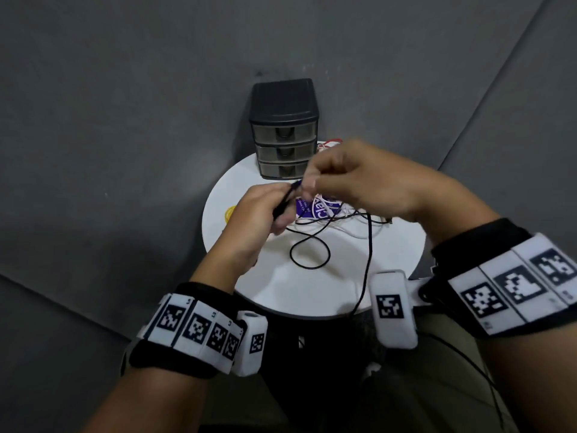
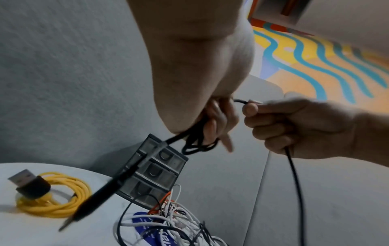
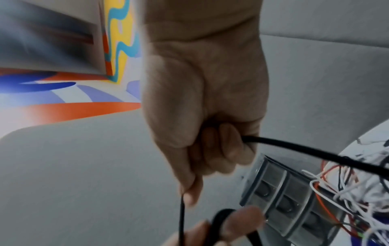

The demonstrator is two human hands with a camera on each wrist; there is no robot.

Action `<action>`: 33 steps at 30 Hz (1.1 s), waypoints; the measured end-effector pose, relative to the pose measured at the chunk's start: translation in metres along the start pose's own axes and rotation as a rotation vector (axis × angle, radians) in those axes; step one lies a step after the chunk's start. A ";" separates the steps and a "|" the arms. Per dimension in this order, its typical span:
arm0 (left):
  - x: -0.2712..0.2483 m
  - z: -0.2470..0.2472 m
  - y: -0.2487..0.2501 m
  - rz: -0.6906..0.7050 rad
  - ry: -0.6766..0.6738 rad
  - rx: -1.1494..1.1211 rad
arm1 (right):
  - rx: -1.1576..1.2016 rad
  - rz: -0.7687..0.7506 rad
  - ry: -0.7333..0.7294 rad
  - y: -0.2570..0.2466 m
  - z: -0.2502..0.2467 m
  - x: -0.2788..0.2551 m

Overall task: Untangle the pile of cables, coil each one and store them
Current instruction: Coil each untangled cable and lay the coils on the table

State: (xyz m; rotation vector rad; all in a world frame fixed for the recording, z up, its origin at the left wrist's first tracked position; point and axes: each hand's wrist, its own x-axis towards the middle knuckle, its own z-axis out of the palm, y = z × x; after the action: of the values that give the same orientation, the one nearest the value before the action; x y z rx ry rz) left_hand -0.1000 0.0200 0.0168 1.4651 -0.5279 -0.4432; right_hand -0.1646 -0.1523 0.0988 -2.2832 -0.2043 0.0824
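Observation:
Above the round white table [image 1: 312, 292] both hands work one black cable [image 1: 309, 254]. My left hand [image 1: 274, 210] grips a small coil of it [image 2: 197, 146], and a black plug [image 2: 101, 194] dangles from that coil. My right hand [image 1: 309, 182] pinches the same cable [image 3: 182, 216] just to the right of the left hand, and the cable runs on through its fist [image 3: 315, 149]. The free length loops on the table and hangs over the front edge. A tangle of white, black and red cables [image 1: 337, 214] lies under the hands.
A dark three-drawer unit [image 1: 284, 126] stands at the table's far edge with all drawers closed. A coiled yellow cable [image 2: 52, 204] with a black USB plug [image 2: 29, 184] lies at the table's left. A purple packet [image 1: 315, 207] sits under the tangle. Grey upholstery surrounds the table.

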 end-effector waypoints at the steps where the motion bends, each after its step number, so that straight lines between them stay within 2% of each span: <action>1: -0.001 0.000 0.002 -0.033 -0.017 -0.038 | 0.034 -0.003 0.080 0.002 -0.003 0.002; 4: -0.004 0.005 0.010 -0.086 -0.086 -0.202 | 0.157 0.003 0.302 0.012 -0.003 0.009; 7: -0.004 0.010 0.019 -0.007 -0.091 -0.303 | 0.253 0.050 0.382 0.030 0.007 0.015; 11: 0.004 0.004 0.026 0.072 0.018 -0.358 | 0.279 0.152 0.238 0.041 0.035 0.017; 15: 0.009 0.010 0.032 0.008 0.087 -0.355 | 0.079 0.166 0.011 0.024 0.042 0.017; 18: 0.015 0.009 0.024 -0.003 0.105 -0.161 | 0.014 0.186 -0.111 0.010 0.030 0.015; 21: 0.018 0.002 0.016 -0.001 0.122 0.143 | -0.004 0.128 -0.167 -0.005 0.015 0.010; 24: 0.014 0.000 0.019 0.002 0.072 0.169 | 0.057 0.051 -0.047 -0.015 -0.005 0.005; 27: 0.004 0.003 0.029 -0.052 -0.040 -0.010 | 0.154 -0.003 0.202 -0.014 -0.022 0.004; 29: -0.002 0.005 0.037 -0.031 -0.125 -0.136 | 0.162 -0.010 0.296 -0.010 -0.021 0.008; 31: -0.005 0.006 0.043 0.029 -0.195 -0.197 | 0.182 -0.007 0.344 -0.002 -0.014 0.011; 33: -0.005 0.005 0.050 0.080 -0.212 -0.272 | 0.274 0.003 0.328 0.005 -0.002 0.013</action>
State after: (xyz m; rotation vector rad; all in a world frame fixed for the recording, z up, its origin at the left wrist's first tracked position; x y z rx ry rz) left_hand -0.1088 0.0218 0.0668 1.1384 -0.6653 -0.5869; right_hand -0.1506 -0.1543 0.0964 -1.9886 -0.0159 -0.2480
